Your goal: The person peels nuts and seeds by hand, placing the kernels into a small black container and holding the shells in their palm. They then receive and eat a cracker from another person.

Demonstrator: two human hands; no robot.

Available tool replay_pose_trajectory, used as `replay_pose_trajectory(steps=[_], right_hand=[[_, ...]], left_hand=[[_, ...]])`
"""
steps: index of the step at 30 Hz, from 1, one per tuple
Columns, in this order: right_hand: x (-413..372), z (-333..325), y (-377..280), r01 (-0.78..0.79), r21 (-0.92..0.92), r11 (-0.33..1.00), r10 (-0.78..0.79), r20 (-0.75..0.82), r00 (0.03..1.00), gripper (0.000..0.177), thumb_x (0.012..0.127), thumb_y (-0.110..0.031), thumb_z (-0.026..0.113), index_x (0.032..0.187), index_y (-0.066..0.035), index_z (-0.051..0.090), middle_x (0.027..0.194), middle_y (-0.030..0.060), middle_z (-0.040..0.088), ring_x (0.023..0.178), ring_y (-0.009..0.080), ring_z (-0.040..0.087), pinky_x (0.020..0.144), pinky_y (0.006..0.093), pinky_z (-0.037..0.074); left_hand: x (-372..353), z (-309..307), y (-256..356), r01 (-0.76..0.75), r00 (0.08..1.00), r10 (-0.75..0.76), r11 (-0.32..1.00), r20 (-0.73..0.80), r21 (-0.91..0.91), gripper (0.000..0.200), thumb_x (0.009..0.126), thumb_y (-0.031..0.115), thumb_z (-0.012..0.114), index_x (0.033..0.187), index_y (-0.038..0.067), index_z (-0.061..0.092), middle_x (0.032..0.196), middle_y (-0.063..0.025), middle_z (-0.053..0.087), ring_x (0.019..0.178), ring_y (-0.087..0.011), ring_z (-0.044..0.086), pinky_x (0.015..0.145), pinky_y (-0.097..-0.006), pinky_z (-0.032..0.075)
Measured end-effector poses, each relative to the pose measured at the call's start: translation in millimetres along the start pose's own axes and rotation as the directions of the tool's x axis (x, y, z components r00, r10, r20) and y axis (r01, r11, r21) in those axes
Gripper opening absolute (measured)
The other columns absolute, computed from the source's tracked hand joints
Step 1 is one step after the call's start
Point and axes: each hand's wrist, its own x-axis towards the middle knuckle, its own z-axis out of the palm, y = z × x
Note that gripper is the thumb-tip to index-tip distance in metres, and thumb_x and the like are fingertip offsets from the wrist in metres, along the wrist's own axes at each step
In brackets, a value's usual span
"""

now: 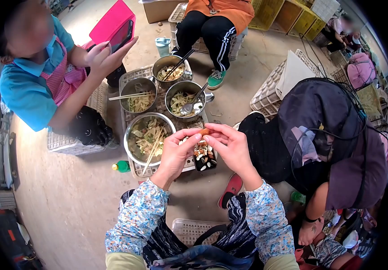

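Observation:
My left hand (179,150) and my right hand (228,146) meet in front of me, fingertips pinched together. Between them is a small reddish-brown nut (204,132), whose exact kind is too small to make out. Just below my fingers sits a black tray (205,165) with white and brown pieces in it, partly covered by my right hand. Left of my left hand, a large metal bowl (128,152) of food has chopsticks (154,149) resting across it.
Smaller metal bowls (125,103) with food and utensils stand on an upturned crate (131,77). A green bottle (122,166) lies at left. One person (32,96) holds a phone in a pink case (110,24); others sit opposite and at right. A blue cup (162,46) stands behind.

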Motion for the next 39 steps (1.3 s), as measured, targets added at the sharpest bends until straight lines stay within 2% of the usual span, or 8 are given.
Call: replay_pose_trajectory(steps=[5, 11, 13, 24, 31, 33, 35, 39], right_hand=[[-5.8, -2.9, -1.2, -0.164, 0.134, 0.977, 0.160, 0.041, 0.986, 0.026, 0.080, 0.002, 0.065, 0.105, 0.002, 0.062, 0.097, 0.0070, 0.062, 0.088, 0.0121, 0.062, 0.076, 0.0227, 0.052], [-13.9, 0.0, -4.0, -0.002, 0.097, 0.995, 0.000, 0.025, 1.000, 0.021, 0.080, 0.003, 0.063, 0.102, 0.004, 0.063, 0.097, 0.0076, 0.061, 0.089, 0.0131, 0.062, 0.077, 0.0235, 0.052], [-16.4, 2.2, -4.0, -0.004, 0.112, 0.994, 0.001, 0.022, 1.000, 0.022, 0.081, 0.003, 0.063, 0.103, 0.003, 0.062, 0.098, 0.0073, 0.061, 0.089, 0.0132, 0.062, 0.077, 0.0235, 0.052], [-24.0, -2.3, -28.3, -0.181, 0.327, 0.927, 0.158, 0.094, 0.983, 0.023, 0.084, 0.002, 0.062, 0.106, 0.006, 0.060, 0.104, 0.0115, 0.061, 0.091, 0.0153, 0.062, 0.079, 0.0257, 0.053], [-53.8, -0.2, -107.9, -0.085, 0.510, 0.856, -0.147, 0.398, 0.905, 0.021, 0.077, 0.003, 0.068, 0.097, 0.001, 0.067, 0.099, 0.0146, 0.064, 0.091, 0.0198, 0.062, 0.082, 0.0298, 0.049], [-60.1, 0.9, -121.5, -0.017, 0.540, 0.841, -0.255, 0.424, 0.869, 0.014, 0.077, -0.008, 0.072, 0.086, 0.002, 0.070, 0.091, 0.0212, 0.064, 0.080, 0.0272, 0.065, 0.070, 0.0316, 0.053], [-71.9, 0.8, -128.0, -0.120, 0.648, 0.752, -0.307, 0.505, 0.807, 0.017, 0.078, 0.000, 0.069, 0.094, 0.002, 0.067, 0.099, 0.0158, 0.064, 0.092, 0.0231, 0.063, 0.080, 0.0302, 0.049], [-76.7, 6.1, -137.9, -0.033, 0.699, 0.715, -0.412, 0.458, 0.788, 0.017, 0.078, -0.004, 0.071, 0.093, 0.003, 0.067, 0.094, 0.0145, 0.064, 0.084, 0.0206, 0.063, 0.075, 0.0284, 0.050]], left_hand=[[-4.6, 1.5, -0.7, -0.045, 0.999, 0.045, 0.997, -0.001, 0.058, 0.023, 0.083, 0.014, 0.068, 0.102, 0.004, 0.064, 0.082, 0.0021, 0.063, 0.054, 0.0017, 0.039, 0.048, -0.0140, 0.032], [-12.1, -2.4, -3.5, 0.013, 0.999, -0.014, 0.999, 0.036, 0.051, 0.023, 0.083, 0.015, 0.068, 0.102, 0.003, 0.064, 0.086, 0.0010, 0.064, 0.059, 0.0012, 0.045, 0.050, -0.0137, 0.036], [-13.6, -0.8, -5.6, -0.092, 0.996, 0.091, 0.994, 0.021, 0.058, 0.024, 0.083, 0.018, 0.069, 0.101, 0.003, 0.065, 0.087, -0.0003, 0.064, 0.057, 0.0014, 0.044, 0.049, -0.0143, 0.034], [-15.1, -7.9, -5.0, -0.062, 0.995, 0.066, 0.996, 0.072, -0.064, 0.022, 0.090, 0.021, 0.060, 0.101, 0.002, 0.064, 0.076, 0.0043, 0.056, 0.047, 0.0006, 0.032, 0.043, -0.0170, 0.023], [-8.7, -6.4, -2.6, 0.003, 0.999, -0.002, 0.999, 0.034, -0.035, 0.022, 0.090, 0.020, 0.058, 0.099, 0.002, 0.064, 0.077, 0.0034, 0.056, 0.047, 0.0009, 0.031, 0.041, -0.0155, 0.022], [-9.2, -6.0, -4.9, 0.010, 0.999, -0.008, 0.998, 0.046, -0.056, 0.022, 0.090, 0.020, 0.057, 0.099, 0.001, 0.064, 0.078, 0.0030, 0.057, 0.047, 0.0007, 0.031, 0.041, -0.0156, 0.022], [-10.7, -6.5, -6.5, 0.017, 0.998, -0.013, 0.998, 0.061, -0.068, 0.021, 0.090, 0.019, 0.056, 0.098, 0.001, 0.064, 0.077, 0.0027, 0.058, 0.047, 0.0003, 0.031, 0.041, -0.0158, 0.022], [-7.7, -5.8, -10.6, 0.072, 0.997, -0.073, 0.997, 0.027, 0.011, 0.020, 0.089, 0.018, 0.055, 0.095, 0.002, 0.064, 0.075, 0.0028, 0.058, 0.047, -0.0001, 0.031, 0.041, -0.0162, 0.023]])
